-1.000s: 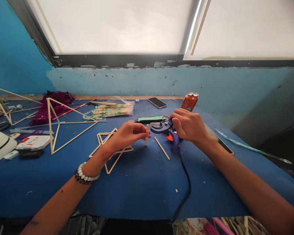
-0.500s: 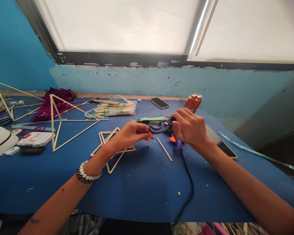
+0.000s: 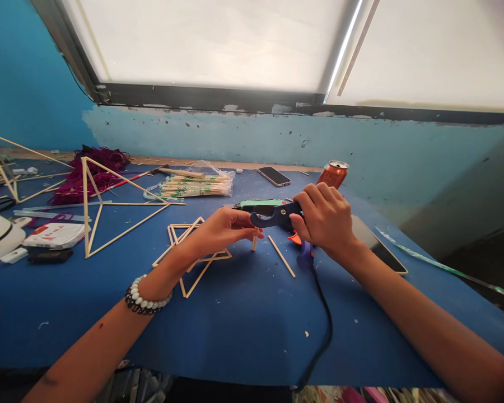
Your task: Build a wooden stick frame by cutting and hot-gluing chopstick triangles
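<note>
Blue desk (image 3: 235, 341) under both forearms, which run out of frame past the near edge. Your right hand (image 3: 325, 219) is closed around a corded hot glue gun (image 3: 275, 215), fingers wrapped over its dark blue body, wrist angled toward the desk's near right corner. Your left hand (image 3: 224, 230) is curled, pinching a short wooden stick (image 3: 254, 243) that stands upright just beside the gun, mid-desk; your fingers hide its top. Beaded bracelet (image 3: 141, 296) on left wrist. Flat stick frame (image 3: 192, 252) lies beneath the left hand. Loose stick (image 3: 281, 256) just right of the upright one. Gun's nozzle hidden behind your hands; cannot tell whether it touches the stick. Black cord (image 3: 325, 319) runs toward the near edge.
</note>
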`<state>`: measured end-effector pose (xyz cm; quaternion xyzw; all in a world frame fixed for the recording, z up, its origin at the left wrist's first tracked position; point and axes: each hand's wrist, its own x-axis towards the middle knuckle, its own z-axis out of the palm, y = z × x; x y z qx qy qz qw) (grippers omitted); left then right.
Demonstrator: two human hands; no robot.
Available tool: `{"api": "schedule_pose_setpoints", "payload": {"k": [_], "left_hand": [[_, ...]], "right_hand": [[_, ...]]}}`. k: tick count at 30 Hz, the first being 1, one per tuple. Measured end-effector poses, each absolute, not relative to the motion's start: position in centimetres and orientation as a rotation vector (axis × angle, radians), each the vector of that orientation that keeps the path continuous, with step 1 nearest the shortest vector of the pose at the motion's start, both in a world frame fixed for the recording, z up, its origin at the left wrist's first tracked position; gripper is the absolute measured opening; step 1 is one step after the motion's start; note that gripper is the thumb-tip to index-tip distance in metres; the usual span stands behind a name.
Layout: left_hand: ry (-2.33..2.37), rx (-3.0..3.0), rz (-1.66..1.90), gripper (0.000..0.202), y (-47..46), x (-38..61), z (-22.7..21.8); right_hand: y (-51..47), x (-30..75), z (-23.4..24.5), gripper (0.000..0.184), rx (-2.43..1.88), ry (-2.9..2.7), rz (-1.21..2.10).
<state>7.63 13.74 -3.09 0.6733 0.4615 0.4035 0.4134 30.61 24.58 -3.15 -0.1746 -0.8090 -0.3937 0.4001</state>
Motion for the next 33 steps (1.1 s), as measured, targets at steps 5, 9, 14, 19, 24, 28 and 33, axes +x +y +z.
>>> {"api": "schedule_pose_setpoints", "payload": {"k": [5,9,14,19,24,28,33], "left_hand": [[1.15,1.724,1.003,0.021,13.8,7.6,-3.0],[1.137,1.736,1.006,0.02,13.9,7.5,-3.1],[1.142,1.714,1.008,0.021,13.9,7.6,-3.0],[1.191,1.65,1.039,0.025,13.8,7.7,-3.1],[1.129,1.622,1.064,0.026,13.6,7.8,-2.9],[1.062,1.57,1.038,0.025,13.4,7.9,-2.5],[1.023,1.542,1.021,0.023,13.1,8.1,-2.3]], "right_hand": [[24.3,30.6,-2.8,0.063,-0.425,-2.031,-1.044],[24.3,30.8,-2.7,0.063,-0.369,-2.002,-1.085],[24.3,31.1,-2.8,0.062,-0.364,-1.994,-1.093],[24.2,31.8,-2.7,0.062,-0.449,-2.026,-0.753],[24.2,32.3,-2.4,0.058,-0.507,-2.048,-0.67],[24.3,32.0,-2.6,0.055,-0.524,-2.091,-0.706],[24.2,31.7,-2.8,0.049,-0.511,-2.07,-0.763]]}}
